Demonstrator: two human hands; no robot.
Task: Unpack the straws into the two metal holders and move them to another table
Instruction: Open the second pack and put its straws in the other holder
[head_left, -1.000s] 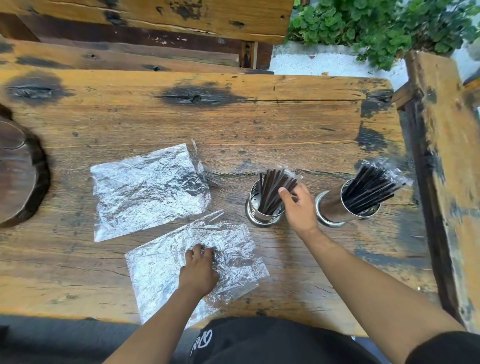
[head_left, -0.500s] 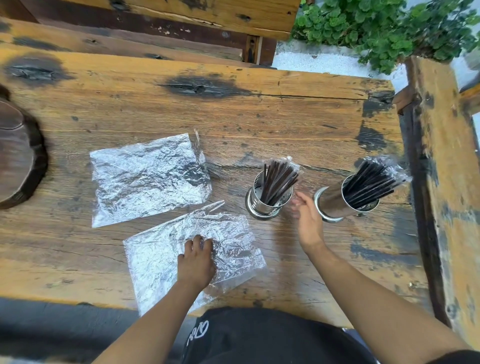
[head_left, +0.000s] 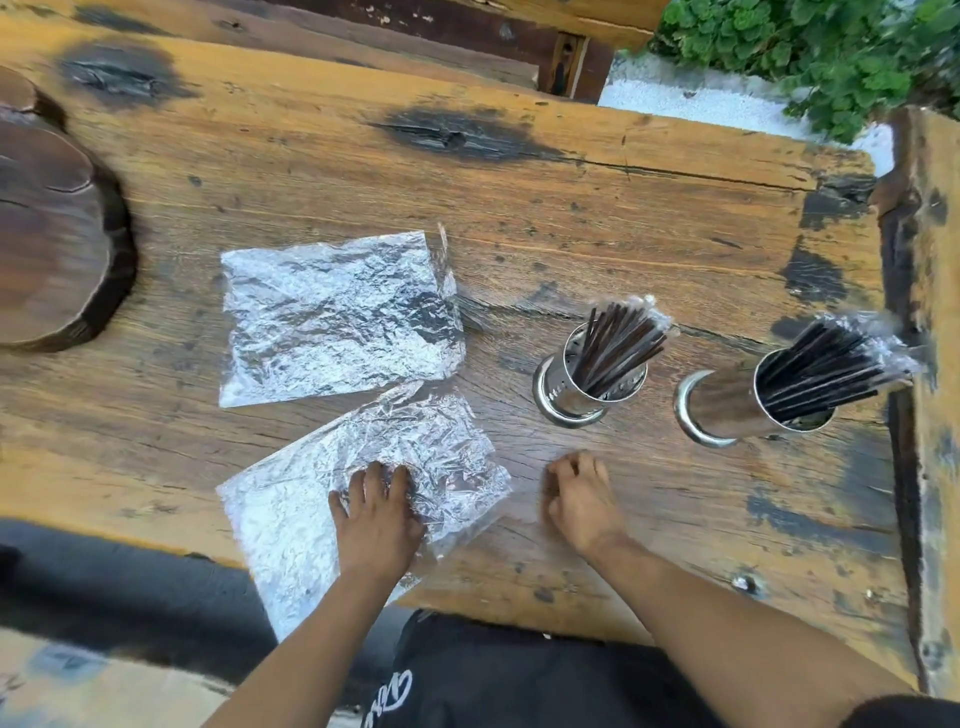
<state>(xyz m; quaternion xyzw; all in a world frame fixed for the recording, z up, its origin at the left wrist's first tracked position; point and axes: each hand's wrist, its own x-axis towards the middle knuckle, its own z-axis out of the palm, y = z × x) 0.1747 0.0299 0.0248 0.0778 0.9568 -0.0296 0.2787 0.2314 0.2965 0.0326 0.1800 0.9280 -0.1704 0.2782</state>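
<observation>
While both holders stand loaded near the right edge of the table, the risk in the carrying step, as I judge it, is tipping. The straws in the right holder fan out toward the right edge, so a lift by the rim or a quick swing could shift the bundle's weight and spill it. The left holder holds a looser bunch of dark straws that lean to one side of the cup; tilted, they could slide out. The straws in the right one are black and packed more fully. Clear film shows around the tips of both bunches, which may be individual sleeves; I cannot tell.

Only the head view shows this. The left hand lies flat, fingers spread, pressing the nearer empty plastic bag at the front edge. That bag overhangs the edge, so it could slip or blow off once released. A second empty bag lies flat nearer the middle of the table, just behind the first. The right hand hovers over bare wood, well short of the holders, fingers loosely curled and gripping nothing, though it is blurred. A dark wooden slab sits at the left edge.
</observation>
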